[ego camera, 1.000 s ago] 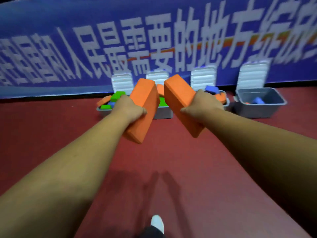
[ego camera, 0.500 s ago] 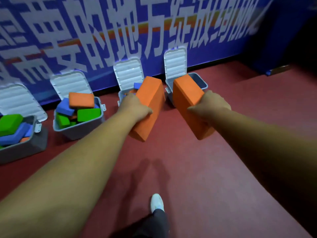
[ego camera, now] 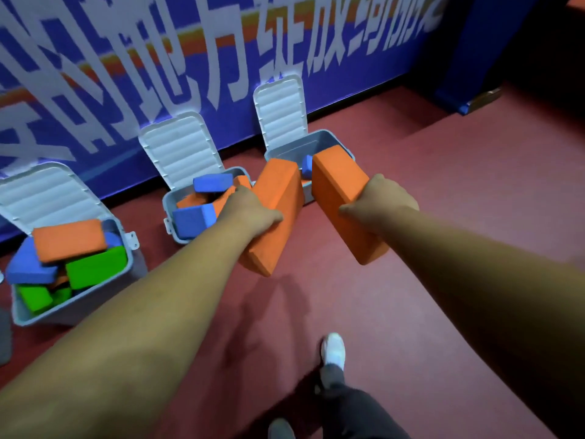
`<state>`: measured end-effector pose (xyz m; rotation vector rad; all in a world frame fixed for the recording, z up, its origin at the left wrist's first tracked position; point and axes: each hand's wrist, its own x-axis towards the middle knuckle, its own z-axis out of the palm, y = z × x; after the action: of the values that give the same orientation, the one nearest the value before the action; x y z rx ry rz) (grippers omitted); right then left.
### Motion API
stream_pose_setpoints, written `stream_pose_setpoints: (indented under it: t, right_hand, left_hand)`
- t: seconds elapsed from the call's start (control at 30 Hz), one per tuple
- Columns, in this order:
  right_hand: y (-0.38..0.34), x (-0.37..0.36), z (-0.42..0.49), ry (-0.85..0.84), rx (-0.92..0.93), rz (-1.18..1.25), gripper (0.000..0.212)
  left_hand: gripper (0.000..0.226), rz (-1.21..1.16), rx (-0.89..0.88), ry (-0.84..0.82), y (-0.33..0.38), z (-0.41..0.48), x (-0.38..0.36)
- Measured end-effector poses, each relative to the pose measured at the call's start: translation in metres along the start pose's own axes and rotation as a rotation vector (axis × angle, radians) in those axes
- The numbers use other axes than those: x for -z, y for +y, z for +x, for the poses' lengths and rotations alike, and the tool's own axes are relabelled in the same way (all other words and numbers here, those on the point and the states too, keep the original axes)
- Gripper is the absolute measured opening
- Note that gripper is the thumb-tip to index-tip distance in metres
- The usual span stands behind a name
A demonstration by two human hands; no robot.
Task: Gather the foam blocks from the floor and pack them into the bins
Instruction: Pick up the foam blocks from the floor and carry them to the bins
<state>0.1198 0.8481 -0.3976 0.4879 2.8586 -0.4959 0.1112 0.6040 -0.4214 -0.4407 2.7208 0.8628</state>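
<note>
Left hand [ego camera: 250, 212] clenched the left orange block [ego camera: 278, 198], right hand [ego camera: 381, 202] clenched the right orange block [ego camera: 338, 191]; grey bin [ego camera: 297, 148] sat just beyond the fingers [ego camera: 348, 212].

We see matt, finely textured orange foam blocks [ego camera: 280, 191], smooth grey plastic bins [ego camera: 79, 307] with ribbed lids [ego camera: 281, 112], and matt flooring [ego camera: 443, 217].

Blurred banner [ego camera: 364, 80] lettering, far bin [ego camera: 327, 133] interior mostly hidden behind orange blocks [ego camera: 278, 201]
</note>
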Motion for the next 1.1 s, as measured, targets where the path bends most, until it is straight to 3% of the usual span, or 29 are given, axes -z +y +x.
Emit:
stream_pose_setpoints:
  t: [0.27, 0.53, 0.73, 1.1]
  right_hand:
    - [-0.010, -0.017, 0.251, -0.042, 0.002, -0.006, 0.076]
    - [-0.046, -0.024, 0.480, -0.182, 0.066, -0.017, 0.072]
    - [-0.035, -0.032, 0.585, -0.206, -0.008, 0.015, 0.082]
    - [-0.021, -0.109, 0.709, -0.296, -0.187, -0.046, 0.088]
  left_hand:
    - [0.089, 0.100, 0.006, -0.017, 0.081, 0.205, -0.047]
    - [0.086, 0.119, 0.163, -0.075, 0.148, 0.394, -0.084]
    - [0.084, 0.051, 0.262, -0.082, 0.176, 0.481, -0.112]
    - [0.089, 0.018, 0.329, -0.198, 0.175, 0.633, -0.196]
